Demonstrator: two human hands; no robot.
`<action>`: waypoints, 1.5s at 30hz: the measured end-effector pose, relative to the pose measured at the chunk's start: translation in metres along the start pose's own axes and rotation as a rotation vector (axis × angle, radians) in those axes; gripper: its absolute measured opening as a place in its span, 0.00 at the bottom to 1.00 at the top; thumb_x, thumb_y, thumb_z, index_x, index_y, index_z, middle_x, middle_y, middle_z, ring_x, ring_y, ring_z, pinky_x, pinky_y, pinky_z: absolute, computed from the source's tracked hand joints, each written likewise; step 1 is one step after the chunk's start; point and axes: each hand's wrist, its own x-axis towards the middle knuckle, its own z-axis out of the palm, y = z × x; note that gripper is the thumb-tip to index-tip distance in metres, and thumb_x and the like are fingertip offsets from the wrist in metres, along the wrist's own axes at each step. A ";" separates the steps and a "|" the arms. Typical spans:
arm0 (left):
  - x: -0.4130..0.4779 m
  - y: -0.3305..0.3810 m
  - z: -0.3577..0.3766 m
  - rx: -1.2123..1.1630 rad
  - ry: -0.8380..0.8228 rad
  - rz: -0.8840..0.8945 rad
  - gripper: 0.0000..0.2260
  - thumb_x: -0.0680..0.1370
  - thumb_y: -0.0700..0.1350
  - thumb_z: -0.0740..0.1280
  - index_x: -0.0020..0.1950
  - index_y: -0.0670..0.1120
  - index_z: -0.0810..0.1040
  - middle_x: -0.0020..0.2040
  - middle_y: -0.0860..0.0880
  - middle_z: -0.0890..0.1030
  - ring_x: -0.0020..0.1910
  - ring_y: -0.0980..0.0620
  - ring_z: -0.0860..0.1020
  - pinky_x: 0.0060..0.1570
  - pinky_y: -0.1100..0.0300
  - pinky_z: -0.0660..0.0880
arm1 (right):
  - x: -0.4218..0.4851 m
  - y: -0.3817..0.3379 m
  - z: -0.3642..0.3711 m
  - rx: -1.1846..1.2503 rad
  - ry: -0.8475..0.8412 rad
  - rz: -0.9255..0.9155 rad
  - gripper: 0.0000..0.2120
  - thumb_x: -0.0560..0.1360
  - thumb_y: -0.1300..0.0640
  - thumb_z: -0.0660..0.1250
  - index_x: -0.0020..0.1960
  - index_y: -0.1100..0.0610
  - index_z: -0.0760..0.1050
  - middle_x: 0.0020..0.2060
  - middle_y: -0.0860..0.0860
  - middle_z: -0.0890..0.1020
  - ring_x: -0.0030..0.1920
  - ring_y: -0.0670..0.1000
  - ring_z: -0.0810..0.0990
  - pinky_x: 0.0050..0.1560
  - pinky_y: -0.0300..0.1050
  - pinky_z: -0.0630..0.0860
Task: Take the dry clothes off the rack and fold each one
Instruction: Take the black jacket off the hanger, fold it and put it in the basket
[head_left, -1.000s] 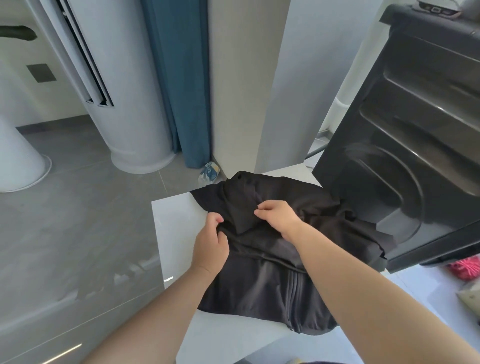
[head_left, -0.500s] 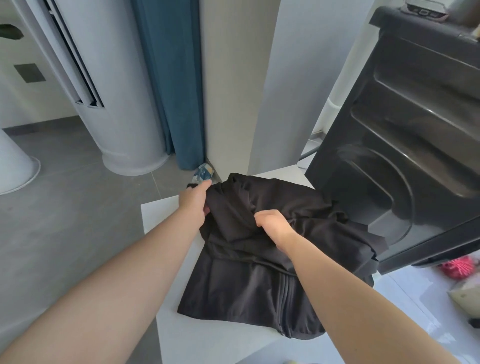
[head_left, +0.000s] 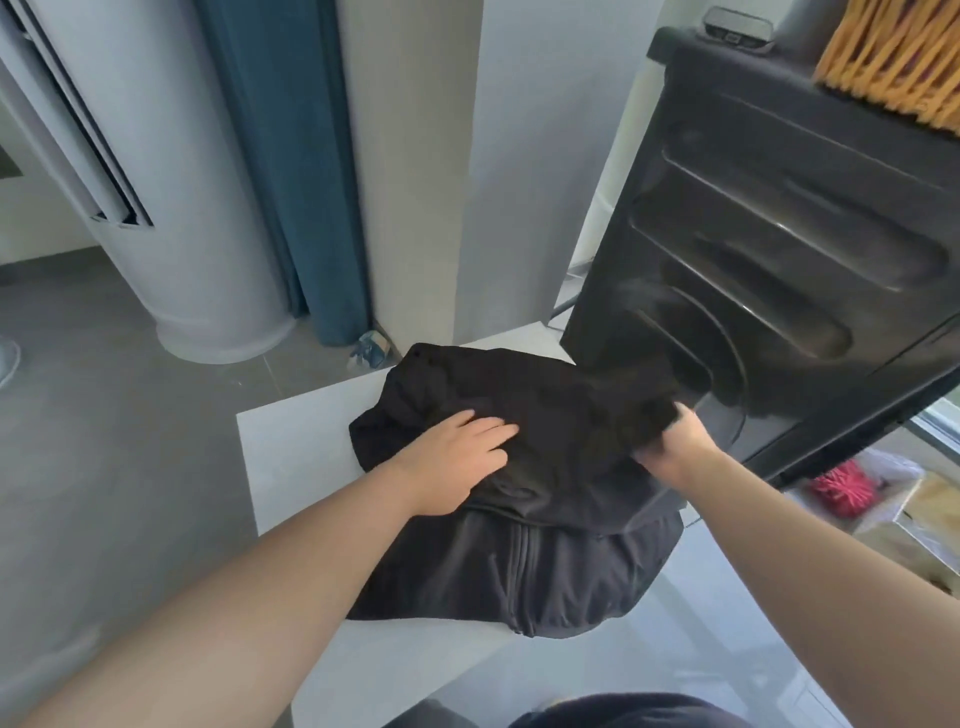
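Observation:
A black zip-up garment (head_left: 550, 561) lies bunched on a white table (head_left: 291, 452), its zipper running toward me. My left hand (head_left: 457, 457) rests flat on the folded upper part, fingers straight and spread. My right hand (head_left: 670, 441) grips a bunched part of the fabric at the garment's right side, close to the black appliance. No drying rack shows in this view.
A large black appliance (head_left: 779, 249) stands tilted at the table's right, almost touching the garment. A yellow basket (head_left: 893, 57) sits on it. A white cylindrical unit (head_left: 171, 208), a blue curtain (head_left: 280, 156) and grey floor lie to the left. A red item (head_left: 841, 488) lies at right.
My left hand left the garment's far left corner and now lies flat on its middle. My right hand moved right and took hold of the fabric's right side.

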 end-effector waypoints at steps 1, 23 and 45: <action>-0.004 0.003 0.001 -0.077 -0.051 -0.085 0.19 0.76 0.37 0.59 0.67 0.45 0.69 0.76 0.47 0.59 0.75 0.49 0.57 0.74 0.54 0.52 | -0.001 0.004 -0.004 -0.086 0.072 -0.038 0.09 0.77 0.65 0.55 0.51 0.58 0.73 0.41 0.54 0.76 0.39 0.51 0.76 0.42 0.45 0.76; -0.027 -0.016 -0.036 -0.743 0.435 -1.112 0.05 0.71 0.39 0.65 0.41 0.46 0.69 0.39 0.48 0.76 0.39 0.46 0.74 0.36 0.58 0.67 | -0.118 -0.084 0.085 0.614 -0.426 -0.128 0.09 0.58 0.70 0.48 0.26 0.57 0.57 0.25 0.51 0.66 0.31 0.53 0.70 0.36 0.36 0.75; -0.039 -0.022 -0.037 -0.571 -0.180 -0.716 0.15 0.70 0.38 0.66 0.55 0.50 0.71 0.47 0.50 0.76 0.46 0.48 0.76 0.41 0.60 0.70 | -0.072 -0.074 0.037 -0.745 0.224 -0.801 0.08 0.71 0.68 0.63 0.41 0.62 0.80 0.34 0.53 0.80 0.34 0.50 0.76 0.36 0.40 0.73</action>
